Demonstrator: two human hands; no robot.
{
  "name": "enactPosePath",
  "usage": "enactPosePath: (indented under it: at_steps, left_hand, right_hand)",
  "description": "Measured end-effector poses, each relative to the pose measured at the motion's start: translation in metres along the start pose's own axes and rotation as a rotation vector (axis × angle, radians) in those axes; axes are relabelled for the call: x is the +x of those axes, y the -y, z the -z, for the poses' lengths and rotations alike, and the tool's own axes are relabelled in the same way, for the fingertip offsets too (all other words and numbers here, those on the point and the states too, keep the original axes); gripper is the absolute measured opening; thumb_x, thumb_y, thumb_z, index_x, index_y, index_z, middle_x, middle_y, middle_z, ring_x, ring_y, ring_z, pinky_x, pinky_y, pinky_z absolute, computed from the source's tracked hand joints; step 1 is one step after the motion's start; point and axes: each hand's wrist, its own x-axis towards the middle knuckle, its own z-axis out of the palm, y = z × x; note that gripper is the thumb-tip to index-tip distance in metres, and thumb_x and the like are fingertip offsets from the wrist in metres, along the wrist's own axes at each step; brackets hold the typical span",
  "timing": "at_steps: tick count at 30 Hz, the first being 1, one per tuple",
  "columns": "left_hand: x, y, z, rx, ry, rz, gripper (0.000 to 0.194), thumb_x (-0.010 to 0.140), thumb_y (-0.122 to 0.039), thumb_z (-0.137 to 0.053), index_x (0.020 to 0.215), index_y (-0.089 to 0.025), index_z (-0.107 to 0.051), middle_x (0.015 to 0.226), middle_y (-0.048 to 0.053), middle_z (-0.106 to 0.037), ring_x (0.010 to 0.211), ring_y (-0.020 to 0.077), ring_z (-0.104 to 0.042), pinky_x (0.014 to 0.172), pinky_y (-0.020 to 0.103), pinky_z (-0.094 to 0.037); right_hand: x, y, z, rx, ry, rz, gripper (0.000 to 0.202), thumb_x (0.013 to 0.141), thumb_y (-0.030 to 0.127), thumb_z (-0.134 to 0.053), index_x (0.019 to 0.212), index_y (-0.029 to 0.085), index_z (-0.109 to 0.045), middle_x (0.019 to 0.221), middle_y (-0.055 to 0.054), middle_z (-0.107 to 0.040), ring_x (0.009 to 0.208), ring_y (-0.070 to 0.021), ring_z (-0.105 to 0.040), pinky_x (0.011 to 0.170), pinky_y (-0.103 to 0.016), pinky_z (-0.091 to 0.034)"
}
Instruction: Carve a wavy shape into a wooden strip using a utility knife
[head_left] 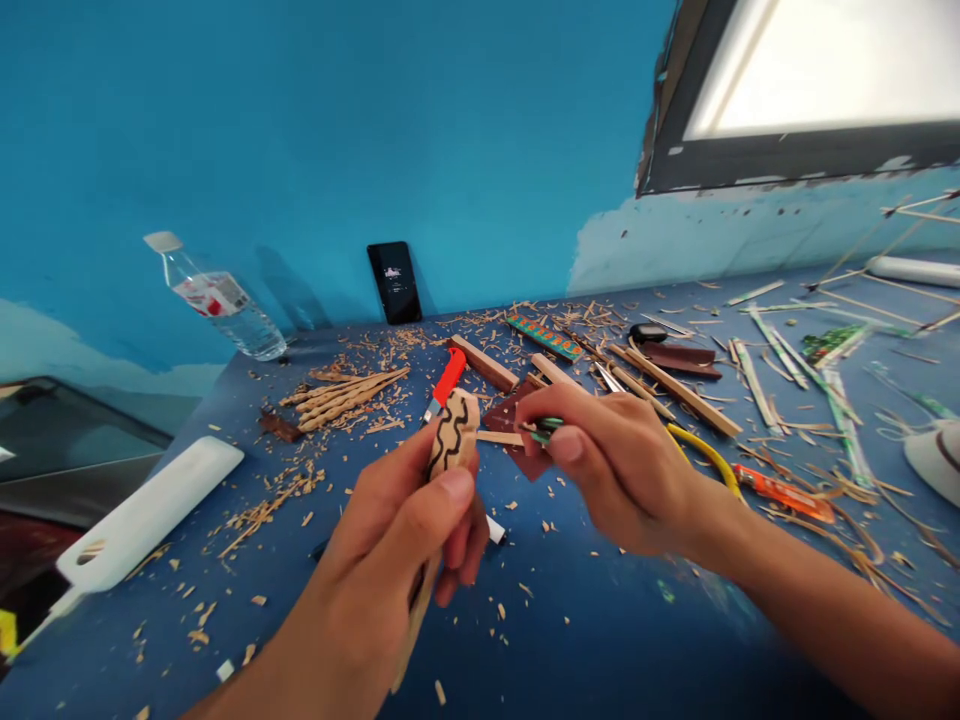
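Observation:
My left hand (412,520) is wrapped round a strip of pale wood (454,430) with dark wavy lines drawn on its upper end. The strip's lower end sticks out below the palm. To the right, my right hand (600,450) pinches a small dark green object (544,428), mostly covered by the fingers, so I cannot make out what it is. The two hands are apart. Just behind the wood's tip lies a red-handled cutter (450,375), and a brown piece (529,460) lies between the hands.
Wood shavings and carved sticks (345,398) lie at the left, near a white board (161,510). A water bottle (225,305) and a phone (395,283) stand by the wall. At the right are wood strips (682,390), yellow-handled scissors (709,455) and an orange cutter (784,492).

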Motion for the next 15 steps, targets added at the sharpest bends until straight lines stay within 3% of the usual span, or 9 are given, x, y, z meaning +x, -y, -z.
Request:
enactPosePath:
  at_steps: [5, 12, 15]
  left_hand:
    - [-0.002, 0.003, 0.001, -0.051, 0.074, 0.054, 0.03, 0.095, -0.042, -0.063, 0.074, -0.021, -0.059, 0.063, -0.005, -0.049, 0.053, 0.0066, -0.044, 0.045, 0.014, -0.037]
    - [-0.003, 0.001, -0.008, 0.323, -0.043, -0.128, 0.023, 0.098, -0.046, -0.059, 0.091, -0.025, -0.059, 0.066, -0.006, -0.042, 0.054, 0.0082, -0.035, 0.044, 0.016, -0.034]
    - [-0.006, 0.001, -0.009, 0.449, -0.065, -0.161, 0.025, 0.097, -0.051, -0.059, 0.105, -0.027, -0.06, 0.072, -0.005, -0.051, 0.06, 0.0102, -0.044, 0.054, 0.019, -0.044]
  right_hand:
    - [0.0, 0.009, -0.002, -0.252, -0.037, 0.13, 0.033, 0.109, 0.035, -0.037, 0.1, 0.013, -0.06, 0.077, -0.002, -0.06, 0.061, -0.0124, -0.048, 0.057, -0.031, -0.035]
    - [0.0, 0.017, -0.004, -0.339, 0.001, 0.127, 0.034, 0.108, 0.031, -0.038, 0.097, 0.011, -0.063, 0.086, -0.01, -0.068, 0.067, -0.0172, -0.059, 0.058, -0.033, -0.042]
    - [-0.002, 0.016, -0.006, -0.369, -0.027, 0.127, 0.032, 0.107, 0.031, -0.039, 0.097, 0.012, -0.063, 0.091, -0.011, -0.07, 0.068, -0.0176, -0.06, 0.057, -0.033, -0.043]
